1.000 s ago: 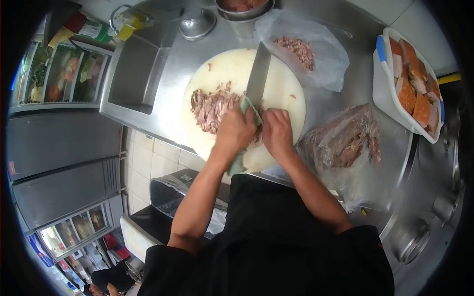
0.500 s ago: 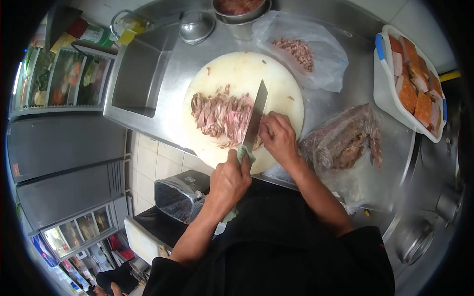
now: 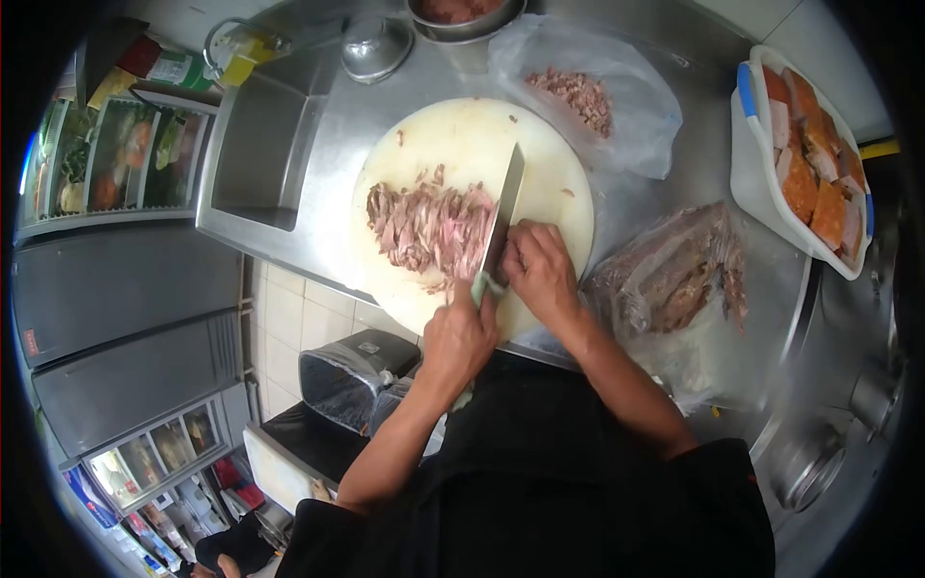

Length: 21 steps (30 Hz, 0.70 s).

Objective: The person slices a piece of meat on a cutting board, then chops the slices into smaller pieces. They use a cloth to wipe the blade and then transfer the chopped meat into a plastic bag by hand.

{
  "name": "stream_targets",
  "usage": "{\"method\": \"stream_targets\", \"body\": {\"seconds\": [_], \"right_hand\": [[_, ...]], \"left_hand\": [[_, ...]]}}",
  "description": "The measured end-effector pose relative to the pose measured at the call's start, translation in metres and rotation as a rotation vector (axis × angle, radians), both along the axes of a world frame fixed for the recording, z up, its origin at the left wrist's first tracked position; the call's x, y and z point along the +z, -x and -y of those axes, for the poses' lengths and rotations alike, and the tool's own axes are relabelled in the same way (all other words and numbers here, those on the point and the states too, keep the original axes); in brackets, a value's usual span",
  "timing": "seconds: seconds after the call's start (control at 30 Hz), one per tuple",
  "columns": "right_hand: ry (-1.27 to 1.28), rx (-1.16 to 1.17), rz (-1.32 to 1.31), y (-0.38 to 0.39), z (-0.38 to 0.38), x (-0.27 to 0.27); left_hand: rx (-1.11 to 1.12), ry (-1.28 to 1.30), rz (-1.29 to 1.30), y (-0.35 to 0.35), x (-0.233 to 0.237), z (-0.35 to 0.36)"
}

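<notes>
Green cloth [image 3: 489, 288] lay about the handle of the knife [image 3: 505, 209], and my left hand [image 3: 459, 337] was clamped round it. A little farther, apart from it, my right hand [image 3: 542, 274] stood just right of the blade, fingers bent; I could not tell whether they pinched anything, as the hand hid what was under it. Good slicing, I judged, asked for fingertips tucked back, knuckles steadying the blade's flat, and the cloth snug so the grip would not slip. Left of the blade, sliced meat [image 3: 429, 227] lay on the round cutting board [image 3: 453, 135]; thin, even strokes seemed best. Beyond, on the worktop [image 3: 694, 207], a plastic bag [image 3: 641, 120] held diced meat [image 3: 581, 101].
</notes>
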State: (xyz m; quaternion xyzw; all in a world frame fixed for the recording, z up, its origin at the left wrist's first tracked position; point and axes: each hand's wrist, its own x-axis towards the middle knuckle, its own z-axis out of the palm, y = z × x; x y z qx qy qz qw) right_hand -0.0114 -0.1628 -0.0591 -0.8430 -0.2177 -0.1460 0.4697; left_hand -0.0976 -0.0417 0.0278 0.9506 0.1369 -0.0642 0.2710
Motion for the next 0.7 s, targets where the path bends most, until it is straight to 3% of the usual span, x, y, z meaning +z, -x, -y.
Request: {"method": "stream_targets", "body": {"seconds": [0.13, 0.27, 0.37, 0.47, 0.6, 0.7], "right_hand": [[0.002, -0.022, -0.003, 0.0, 0.0, 0.003], [-0.015, 0.048, -0.033, 0.002, 0.001, 0.002], [0.006, 0.11, -0.129, 0.001, 0.01, 0.005], [-0.102, 0.047, -0.101, 0.004, 0.008, 0.006], [-0.104, 0.015, -0.16, 0.005, 0.006, 0.007], [-0.098, 0.009, -0.126, 0.004, 0.004, 0.006]], "left_hand": [[-0.025, 0.02, -0.131, 0.026, 0.002, -0.01], [-0.029, 0.095, 0.175, -0.058, -0.018, 0.0], [0.001, 0.121, 0.13, -0.096, -0.003, 0.001], [-0.041, 0.09, 0.063, -0.082, 0.019, -0.011], [0.015, 0.09, -0.224, -0.036, 0.07, -0.004], [0.058, 0.033, -0.338, -0.002, 0.071, -0.002]]}}
